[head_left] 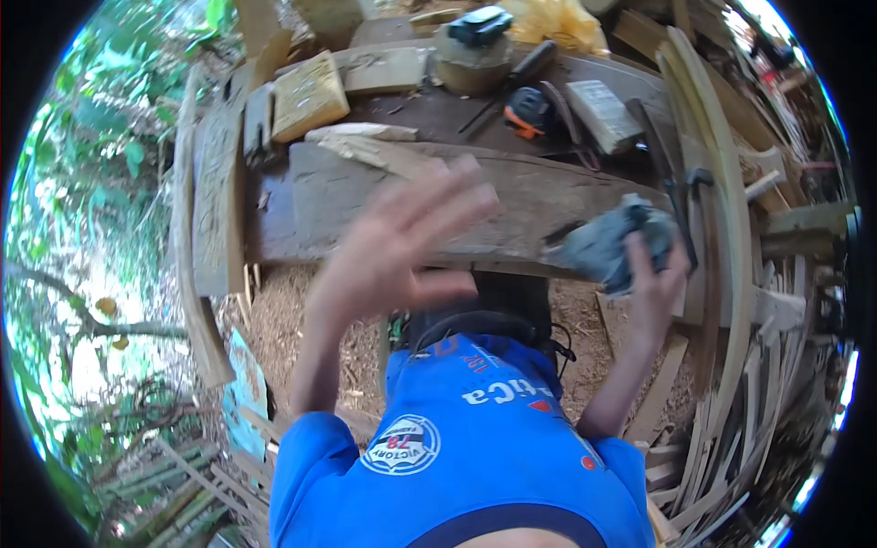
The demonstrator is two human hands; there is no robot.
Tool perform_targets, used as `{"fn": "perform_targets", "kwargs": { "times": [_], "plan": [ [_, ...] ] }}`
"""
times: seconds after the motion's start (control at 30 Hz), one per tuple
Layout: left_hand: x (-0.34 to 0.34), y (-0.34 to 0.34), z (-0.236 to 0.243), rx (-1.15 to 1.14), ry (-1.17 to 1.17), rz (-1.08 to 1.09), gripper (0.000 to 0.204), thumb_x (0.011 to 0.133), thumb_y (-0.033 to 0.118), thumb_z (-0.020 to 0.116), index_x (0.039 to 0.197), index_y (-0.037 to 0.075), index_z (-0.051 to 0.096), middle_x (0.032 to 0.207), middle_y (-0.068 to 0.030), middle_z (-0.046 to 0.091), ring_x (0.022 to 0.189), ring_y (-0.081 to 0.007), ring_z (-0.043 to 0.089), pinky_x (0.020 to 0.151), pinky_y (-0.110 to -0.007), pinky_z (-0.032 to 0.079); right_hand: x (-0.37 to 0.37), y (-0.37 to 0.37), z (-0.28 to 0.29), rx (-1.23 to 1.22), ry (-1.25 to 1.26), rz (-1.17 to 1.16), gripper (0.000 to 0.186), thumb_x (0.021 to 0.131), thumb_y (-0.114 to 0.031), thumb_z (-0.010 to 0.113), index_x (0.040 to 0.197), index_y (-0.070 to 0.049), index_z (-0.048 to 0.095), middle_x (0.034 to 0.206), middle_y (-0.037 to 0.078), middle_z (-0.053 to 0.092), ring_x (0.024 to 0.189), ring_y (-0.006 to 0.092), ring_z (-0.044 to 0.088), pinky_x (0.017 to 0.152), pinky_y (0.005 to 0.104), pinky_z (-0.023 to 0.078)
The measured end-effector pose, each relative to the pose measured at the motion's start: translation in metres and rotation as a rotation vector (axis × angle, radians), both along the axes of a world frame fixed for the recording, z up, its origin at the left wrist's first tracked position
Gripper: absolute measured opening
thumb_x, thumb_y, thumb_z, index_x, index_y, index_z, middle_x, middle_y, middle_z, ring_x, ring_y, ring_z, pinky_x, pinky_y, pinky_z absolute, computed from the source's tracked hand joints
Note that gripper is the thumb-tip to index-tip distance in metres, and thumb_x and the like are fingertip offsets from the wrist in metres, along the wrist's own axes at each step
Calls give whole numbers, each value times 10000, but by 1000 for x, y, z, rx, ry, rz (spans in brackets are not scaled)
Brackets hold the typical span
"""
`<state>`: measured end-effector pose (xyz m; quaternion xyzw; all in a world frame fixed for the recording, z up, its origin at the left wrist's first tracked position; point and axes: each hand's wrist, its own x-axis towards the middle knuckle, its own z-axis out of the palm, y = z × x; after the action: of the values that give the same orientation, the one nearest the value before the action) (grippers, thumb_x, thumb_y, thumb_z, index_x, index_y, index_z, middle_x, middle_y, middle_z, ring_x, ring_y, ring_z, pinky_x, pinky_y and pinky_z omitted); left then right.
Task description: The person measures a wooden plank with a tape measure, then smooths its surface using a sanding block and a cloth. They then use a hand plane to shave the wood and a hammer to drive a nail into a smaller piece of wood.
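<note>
My left hand (397,242), blurred, is raised over the worn wooden board (539,178) with fingers spread and nothing in it. My right hand (658,274) grips a crumpled grey-blue cloth (603,242) at the board's right side; whether anything is inside the cloth is hidden. A dark, indistinct shape shows at the cloth's left edge. Pale wood offcuts (361,132) lie along the board's far edge, behind my left hand.
Behind are wood blocks (306,96), a stump (470,68) with a dark object on top, a black-orange tool (525,114), a whetstone-like block (603,114), dark rods (512,82) and a yellow bag (557,23). Long strips (740,420) stand right; shavings (283,320) cover the ground; plants grow left.
</note>
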<state>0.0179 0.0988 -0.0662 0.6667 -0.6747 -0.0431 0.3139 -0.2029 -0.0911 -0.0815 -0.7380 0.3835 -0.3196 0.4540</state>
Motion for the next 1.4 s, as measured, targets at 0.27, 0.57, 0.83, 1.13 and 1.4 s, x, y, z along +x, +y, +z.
{"fn": "perform_targets", "kwargs": {
  "times": [0.27, 0.57, 0.83, 1.13, 1.4],
  "plan": [
    [118, -4, -85, 23, -255, 529, 556, 715, 434, 687, 1160, 123, 566, 1226, -94, 526, 1150, -279, 462, 985, -391, 320, 23, 5, -6, -27, 158, 1010, 196, 723, -24, 622, 919, -17, 618, 865, 165, 635, 813, 252, 635, 699, 325, 475],
    [115, -6, -90, -55, -278, 615, 443, 737, 391, 673, 1071, 106, 608, 1095, -86, 600, 1057, -265, 525, 921, -371, 356, 14, 3, -18, -121, 189, 850, 146, 735, -46, 630, 878, -15, 628, 819, 127, 640, 696, 246, 602, 667, 278, 456],
    [133, -2, -103, -193, -355, 938, 309, 773, 302, 639, 1026, 126, 623, 987, -75, 627, 973, -256, 550, 860, -385, 352, 24, 2, -39, -474, 478, 156, 185, 727, -117, 660, 895, -40, 656, 709, 135, 627, 620, 190, 605, 599, 313, 455],
    [150, 12, -121, -285, -206, 1075, 274, 764, 268, 647, 1008, 146, 646, 998, -70, 638, 972, -248, 561, 894, -370, 344, 32, -27, 0, -326, 468, -14, 194, 715, -173, 659, 858, -46, 628, 842, 132, 585, 725, 241, 577, 651, 356, 441],
    [153, 7, -113, -267, -80, 1003, 272, 772, 291, 652, 959, 94, 667, 896, -98, 660, 833, -244, 617, 814, -329, 415, 74, 60, -53, -525, 154, 437, 347, 657, -21, 595, 991, -93, 537, 1050, 115, 538, 1022, 288, 519, 871, 374, 420]
  ]
}}
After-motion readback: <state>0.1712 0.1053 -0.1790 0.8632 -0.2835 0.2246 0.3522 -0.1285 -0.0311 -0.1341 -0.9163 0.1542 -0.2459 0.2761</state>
